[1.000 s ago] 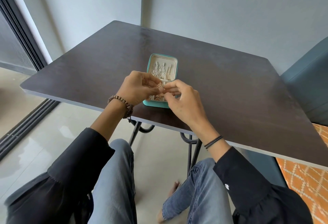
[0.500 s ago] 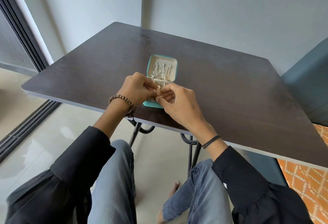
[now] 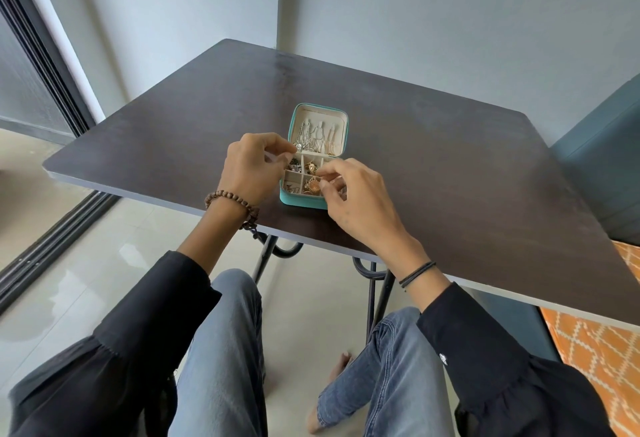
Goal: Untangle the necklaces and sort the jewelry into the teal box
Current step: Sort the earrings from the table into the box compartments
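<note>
The teal box [image 3: 300, 201] lies open near the front edge of the dark table [image 3: 433, 166], its lid [image 3: 341, 117] folded back with silver necklaces [image 3: 313, 136] hanging inside. Gold and silver pieces [image 3: 311, 168] fill its small cream compartments. My left hand [image 3: 251, 168] hovers at the box's left side, thumb and forefinger pinching a small silver piece [image 3: 298, 147] at the hinge. My right hand [image 3: 356, 201] covers the box's right side, fingertips pinching something thin over the gold pieces; the chain itself is too fine to make out.
A teal chair [image 3: 602, 173] stands at the right beyond the table, with an orange patterned rug [image 3: 599, 360] below it. Black metal table legs [image 3: 375, 294] run down between my knees. A sliding door track [image 3: 52, 235] lies on the left floor.
My hands were joined over the box's front half; now they have parted, left hand up to the hinge, right hand to the right side, uncovering the compartments.
</note>
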Motion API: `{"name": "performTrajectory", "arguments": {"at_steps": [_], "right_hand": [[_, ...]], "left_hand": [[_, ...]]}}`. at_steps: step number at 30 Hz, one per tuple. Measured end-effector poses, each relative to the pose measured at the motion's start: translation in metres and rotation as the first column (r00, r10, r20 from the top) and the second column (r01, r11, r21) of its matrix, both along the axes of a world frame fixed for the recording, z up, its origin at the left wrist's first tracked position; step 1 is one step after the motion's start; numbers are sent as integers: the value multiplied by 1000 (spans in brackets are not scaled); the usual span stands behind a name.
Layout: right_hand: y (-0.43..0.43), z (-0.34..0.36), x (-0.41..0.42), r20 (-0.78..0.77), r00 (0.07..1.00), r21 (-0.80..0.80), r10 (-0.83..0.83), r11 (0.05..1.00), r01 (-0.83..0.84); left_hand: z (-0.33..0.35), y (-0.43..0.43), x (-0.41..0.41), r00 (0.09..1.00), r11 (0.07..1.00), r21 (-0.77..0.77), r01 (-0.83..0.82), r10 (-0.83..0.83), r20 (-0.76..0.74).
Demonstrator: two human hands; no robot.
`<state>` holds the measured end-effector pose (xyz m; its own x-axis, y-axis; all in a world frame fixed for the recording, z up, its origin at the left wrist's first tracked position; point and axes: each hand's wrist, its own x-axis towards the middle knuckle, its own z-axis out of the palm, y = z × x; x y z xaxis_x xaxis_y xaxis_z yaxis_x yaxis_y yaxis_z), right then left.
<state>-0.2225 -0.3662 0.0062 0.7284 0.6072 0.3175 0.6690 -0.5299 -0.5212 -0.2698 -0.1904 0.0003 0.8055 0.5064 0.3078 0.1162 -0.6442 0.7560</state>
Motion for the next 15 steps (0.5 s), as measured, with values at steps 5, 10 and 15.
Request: {"name": "performTrajectory", "arguments": {"at_steps": [5, 10, 15], "right_hand": [[2, 0, -2, 19, 999, -94, 27, 995, -25], [5, 2, -5, 35, 999, -200, 4, 980, 3], [6, 7, -2, -4, 1000, -241, 19, 970, -19]], "left_hand": [[-6, 3, -3, 999, 999, -23, -39, 39, -8], [-11, 7, -8, 1000, 996, -84, -15, 13, -28], [-16, 7, -8, 993, 985, -163, 62, -78, -93]]}}
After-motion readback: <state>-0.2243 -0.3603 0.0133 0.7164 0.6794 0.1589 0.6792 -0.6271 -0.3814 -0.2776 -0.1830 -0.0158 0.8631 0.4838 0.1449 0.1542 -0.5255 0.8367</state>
